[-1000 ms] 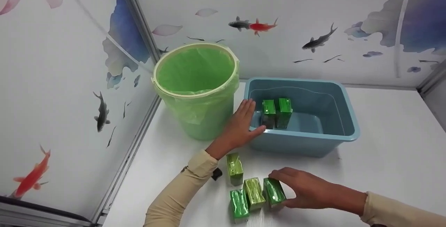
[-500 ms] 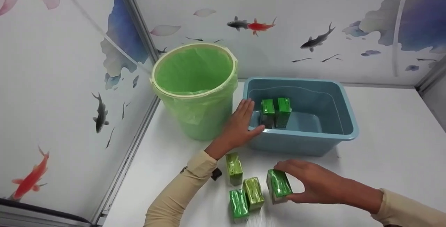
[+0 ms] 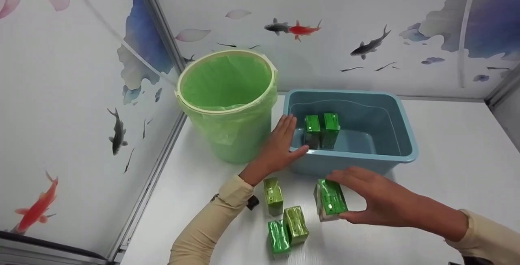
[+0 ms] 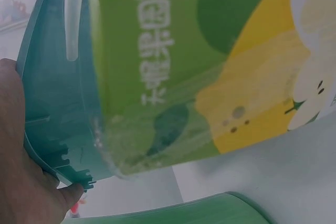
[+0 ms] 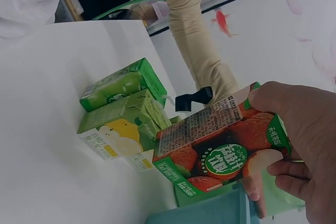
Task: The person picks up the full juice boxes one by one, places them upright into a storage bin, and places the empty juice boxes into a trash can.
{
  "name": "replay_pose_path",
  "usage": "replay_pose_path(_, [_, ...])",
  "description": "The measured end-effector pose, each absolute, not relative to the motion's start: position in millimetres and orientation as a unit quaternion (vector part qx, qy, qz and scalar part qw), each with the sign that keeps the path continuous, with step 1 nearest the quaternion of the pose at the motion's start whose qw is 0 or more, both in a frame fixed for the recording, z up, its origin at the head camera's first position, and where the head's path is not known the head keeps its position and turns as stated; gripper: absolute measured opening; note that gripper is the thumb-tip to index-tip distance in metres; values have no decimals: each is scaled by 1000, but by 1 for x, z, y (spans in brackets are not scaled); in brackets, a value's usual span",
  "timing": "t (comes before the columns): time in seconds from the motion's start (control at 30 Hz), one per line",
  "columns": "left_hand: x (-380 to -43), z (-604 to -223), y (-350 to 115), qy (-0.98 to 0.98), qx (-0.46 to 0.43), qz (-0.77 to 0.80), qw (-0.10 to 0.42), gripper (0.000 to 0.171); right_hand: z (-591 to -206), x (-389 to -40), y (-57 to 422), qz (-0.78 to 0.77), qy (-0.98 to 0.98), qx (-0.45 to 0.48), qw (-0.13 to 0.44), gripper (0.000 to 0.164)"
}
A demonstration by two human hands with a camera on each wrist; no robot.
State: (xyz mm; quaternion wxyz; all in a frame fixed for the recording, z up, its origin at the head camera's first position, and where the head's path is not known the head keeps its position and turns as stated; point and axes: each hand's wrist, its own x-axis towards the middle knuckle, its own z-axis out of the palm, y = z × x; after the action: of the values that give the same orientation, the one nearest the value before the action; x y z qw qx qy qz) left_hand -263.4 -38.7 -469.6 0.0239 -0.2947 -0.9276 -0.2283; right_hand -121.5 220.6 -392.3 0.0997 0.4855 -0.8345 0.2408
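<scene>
My right hand (image 3: pixel 382 198) pinches a juice box (image 3: pixel 331 196) between thumb and fingers, a little in front of the blue tub (image 3: pixel 349 167). In the right wrist view this juice box (image 5: pixel 220 150) shows red fruit and a green end. My left hand (image 3: pixel 276 149) rests on the tub's near left corner, its fingers straight and its thumb over the front rim. Two green-topped juice boxes, one on the left (image 3: pixel 312 124) and one on the right (image 3: pixel 331 122), stand inside the tub. Close up in the left wrist view is a yellow-green juice box (image 4: pixel 210 66).
A green-lined bin (image 3: pixel 227 135) stands left of the tub. On the white table (image 3: pixel 447 147) are two yellow-green juice boxes, one farther back (image 3: pixel 273 196) and one nearer (image 3: pixel 296 224), plus a green juice box (image 3: pixel 279 237). Printed walls close off the back and left.
My right hand has moved away from me and right with the juice box, leaving the boxes it stood beside and coming closer to the tub. My left hand stays put.
</scene>
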Motion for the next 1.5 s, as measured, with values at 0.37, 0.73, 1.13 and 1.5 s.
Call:
replay_pose_path(0.37, [-263,-470,-38,-930,-290,-224,16,90,-373,-123,225,214,-835,485,145,73])
replay_pose_path(0.73, [-263,-470,-41,-933,-286,-219,18,92,-348,-136,231,218,-814,496,208,67])
replay_pose_path(1.13, [-263,-471,-41,-927,-296,-229,16,91,-334,-154,240,204,-816,483,242,70])
replay_pose_path(1.5, [-263,-471,-39,-930,-294,-221,21,91,-314,-182,257,221,-840,428,251,76])
